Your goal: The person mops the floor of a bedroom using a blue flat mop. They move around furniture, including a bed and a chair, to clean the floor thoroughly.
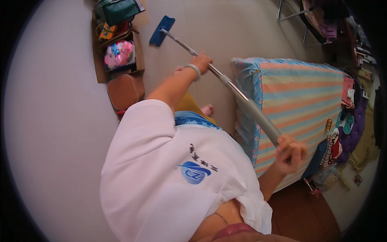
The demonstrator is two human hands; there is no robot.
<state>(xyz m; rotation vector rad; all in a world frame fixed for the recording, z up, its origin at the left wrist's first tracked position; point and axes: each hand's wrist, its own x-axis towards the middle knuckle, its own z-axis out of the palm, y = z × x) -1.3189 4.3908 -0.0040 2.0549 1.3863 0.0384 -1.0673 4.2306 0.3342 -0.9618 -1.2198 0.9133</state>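
Note:
A flat mop with a long metal pole (216, 72) slants across the view in front of my body. Its blue flat head (162, 31) rests on the floor at the upper middle. My left hand (202, 62), with a pale bangle at the wrist, grips the pole partway down. At the pole's upper end, my right hand (291, 153) is closed around the grey grip (262, 121), above the near part of the bed.
A bed (299, 99) with a striped cover stands on the right. Along the left wall are an open cardboard box (139, 54) with pink wrapped things, a brown rounded stool or case (123, 91) and a green bag (121, 12). A metal-framed chair (291, 15) stands at the upper right.

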